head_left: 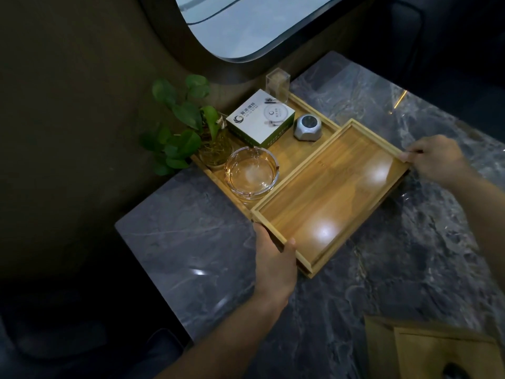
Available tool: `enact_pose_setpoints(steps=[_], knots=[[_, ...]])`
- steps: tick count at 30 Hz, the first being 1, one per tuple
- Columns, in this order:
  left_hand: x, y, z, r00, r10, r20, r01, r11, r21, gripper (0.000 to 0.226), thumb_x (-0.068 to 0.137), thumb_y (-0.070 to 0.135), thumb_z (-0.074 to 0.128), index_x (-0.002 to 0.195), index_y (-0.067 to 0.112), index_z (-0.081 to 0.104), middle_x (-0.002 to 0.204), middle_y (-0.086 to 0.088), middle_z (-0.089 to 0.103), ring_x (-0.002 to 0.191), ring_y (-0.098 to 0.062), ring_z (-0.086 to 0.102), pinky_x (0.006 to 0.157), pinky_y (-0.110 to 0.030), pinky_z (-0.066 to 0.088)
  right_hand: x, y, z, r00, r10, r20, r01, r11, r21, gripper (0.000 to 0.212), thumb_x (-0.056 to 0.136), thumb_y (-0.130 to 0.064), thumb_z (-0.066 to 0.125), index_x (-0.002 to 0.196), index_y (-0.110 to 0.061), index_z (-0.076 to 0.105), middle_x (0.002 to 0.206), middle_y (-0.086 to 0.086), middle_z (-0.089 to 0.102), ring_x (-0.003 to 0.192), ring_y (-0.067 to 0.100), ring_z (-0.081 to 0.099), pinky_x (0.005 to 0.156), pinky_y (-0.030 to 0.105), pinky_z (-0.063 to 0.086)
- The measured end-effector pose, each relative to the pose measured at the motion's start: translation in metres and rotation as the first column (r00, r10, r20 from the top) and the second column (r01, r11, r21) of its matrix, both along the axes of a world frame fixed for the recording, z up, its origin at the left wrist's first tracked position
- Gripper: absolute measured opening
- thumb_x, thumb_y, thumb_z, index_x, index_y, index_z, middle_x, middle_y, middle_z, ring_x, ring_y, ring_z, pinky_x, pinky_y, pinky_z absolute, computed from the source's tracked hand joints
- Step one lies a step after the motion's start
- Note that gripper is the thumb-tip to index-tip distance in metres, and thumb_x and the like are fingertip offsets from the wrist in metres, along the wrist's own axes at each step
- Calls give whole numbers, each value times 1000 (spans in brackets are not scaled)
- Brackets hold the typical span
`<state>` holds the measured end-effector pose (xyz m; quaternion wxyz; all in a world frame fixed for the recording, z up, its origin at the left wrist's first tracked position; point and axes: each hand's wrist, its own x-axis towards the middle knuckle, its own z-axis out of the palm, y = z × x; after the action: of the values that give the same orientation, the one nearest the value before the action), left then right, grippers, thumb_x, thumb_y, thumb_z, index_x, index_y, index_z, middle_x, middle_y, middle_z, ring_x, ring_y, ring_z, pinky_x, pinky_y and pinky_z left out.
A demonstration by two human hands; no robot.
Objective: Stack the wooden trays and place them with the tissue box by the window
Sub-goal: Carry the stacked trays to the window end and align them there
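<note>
Left hand (274, 262) is clamped on the near short end of the tray stack (330, 198), thumb over the rim, fingers wrapped underneath. Right hand (434, 158) pinches the far corner of the same stack, fingertips closed on the rim. Looks like two trays nested, since a second edge peeks out below the top one at the near corner. The top tray has nothing in it, just glare spots on the wood.

The stack sits right against a longer tray (284, 157) that runs along the table's (410, 269) window-side edge. That one carries a glass ashtray (251, 172), a white-and-green box (261, 119), a small silver gadget (307, 127), a clear holder (277, 83) at its far end and a plant (185, 124) in a glass jar at its left end. The window (259, 23) is just beyond.

A wooden tissue box (437, 348) sits at the table's near right corner, well apart from the trays.
</note>
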<state>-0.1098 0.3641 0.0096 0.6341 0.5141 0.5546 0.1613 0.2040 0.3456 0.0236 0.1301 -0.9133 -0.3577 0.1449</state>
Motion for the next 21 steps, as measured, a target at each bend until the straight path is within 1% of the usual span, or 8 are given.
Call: enact_pose_setpoints(steps=[2, 6, 9, 11, 13, 15, 17, 21], knots=[[0, 0, -1, 1000, -15, -4, 15, 1000, 12, 71, 87, 19, 55, 144, 36, 16, 140, 10, 42, 126, -10, 41, 111, -36, 32, 5, 0, 3, 1000, 14, 8, -14, 1000, -14, 25, 87, -17, 61, 93, 6, 69, 101, 25, 66, 102, 38, 56, 87, 38, 41], [0, 0, -1, 999, -40, -1, 40, 999, 30, 74, 87, 23, 56, 145, 38, 12, 144, 12, 38, 129, -9, 38, 111, -35, 30, 13, 1, 6, 1000, 3, -4, -4, 1000, -24, 23, 85, -18, 63, 95, 1, 70, 101, 22, 66, 101, 36, 56, 78, 32, 37], [-1, -2, -3, 998, -58, -28, 59, 998, 22, 76, 89, 23, 53, 146, 38, 5, 150, 10, 32, 134, -12, 34, 114, -35, 27, 13, -1, 1, 999, 45, 24, -43, 997, -57, 24, 86, -19, 63, 93, 2, 70, 102, 24, 67, 103, 37, 56, 81, 36, 40], [-2, -3, -4, 997, -73, -24, 73, 997, 19, 78, 89, 23, 52, 146, 40, 1, 148, 13, 31, 132, -10, 34, 112, -31, 27, 12, -2, -3, 996, 82, 45, -79, 995, -64, 24, 86, -18, 62, 94, 3, 70, 102, 26, 67, 102, 39, 57, 84, 39, 42], [-2, -4, -3, 996, -83, -17, 84, 996, 25, 79, 89, 21, 51, 145, 42, 0, 145, 16, 33, 125, -5, 35, 107, -26, 28, 14, -3, -5, 992, 109, 63, -105, 992, -66, 24, 86, -17, 62, 94, 4, 70, 102, 26, 67, 102, 39, 58, 84, 39, 41], [-2, -4, -4, 996, -83, -15, 84, 996, 29, 80, 90, 20, 52, 145, 43, -1, 144, 16, 33, 125, -4, 35, 108, -28, 28, 17, -4, -7, 991, 119, 68, -114, 991, -67, 23, 86, -17, 62, 93, 3, 70, 102, 25, 68, 101, 39, 58, 84, 38, 40], [-1, -4, -4, 996, -83, -18, 83, 996, 18, 81, 90, 21, 52, 145, 42, -3, 145, 16, 31, 130, -7, 33, 112, -32, 27, 18, -6, -8, 991, 120, 66, -115, 991, -70, 23, 86, -18, 62, 93, 2, 71, 101, 24, 68, 101, 38, 58, 84, 37, 40], [-1, -5, -3, 996, -89, -21, 89, 996, 24, 82, 90, 18, 50, 146, 41, -6, 141, 19, 29, 129, -5, 31, 111, -30, 26, 20, -6, -10, 991, 120, 57, -117, 992, -54, 22, 85, -17, 63, 92, 3, 71, 100, 24, 68, 102, 37, 57, 92, 39, 38]])
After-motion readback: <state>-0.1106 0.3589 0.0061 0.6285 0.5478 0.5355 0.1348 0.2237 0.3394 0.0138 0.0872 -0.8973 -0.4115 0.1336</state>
